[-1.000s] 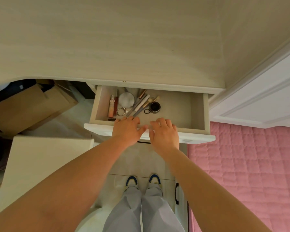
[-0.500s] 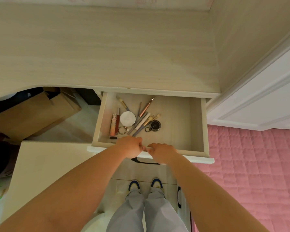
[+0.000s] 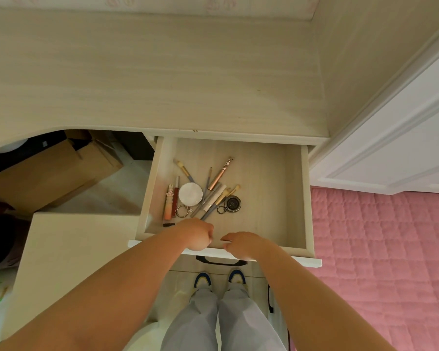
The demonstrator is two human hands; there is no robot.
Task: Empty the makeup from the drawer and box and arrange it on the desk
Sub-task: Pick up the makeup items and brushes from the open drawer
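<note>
The drawer point(image 3: 295, 198) stands pulled out from under the front edge of the desk point(image 3: 150, 79). Its makeup lies in a loose cluster toward the drawer's left half: a round white compact point(image 3: 190, 194), a small dark round compact point(image 3: 233, 203) with a ring, a peach tube point(image 3: 168, 205) along the left wall, a rose-gold pen point(image 3: 220, 174) pointing toward the back, and several brushes and pencils point(image 3: 212, 201) crossing one another, too tangled to count. A small dark item at the front left corner is half hidden by the left wrist. No box of makeup can be made out.

The cluster sits just behind both hands, toward the drawer's back. The left hand point(image 3: 197, 236) is curled into a loose fist over the front wall of the drawer, its fingers tucked under so that whether it grips anything cannot be told. The right hand point(image 3: 241, 245) is beside it with a small gap between, fingers bent downward at the front edge, just above the black handle point(image 3: 221, 261); its grip is hidden too.

Cardboard boxes point(image 3: 56, 171) lie under the desk at left, a pink quilt point(image 3: 380, 262) at right.
</note>
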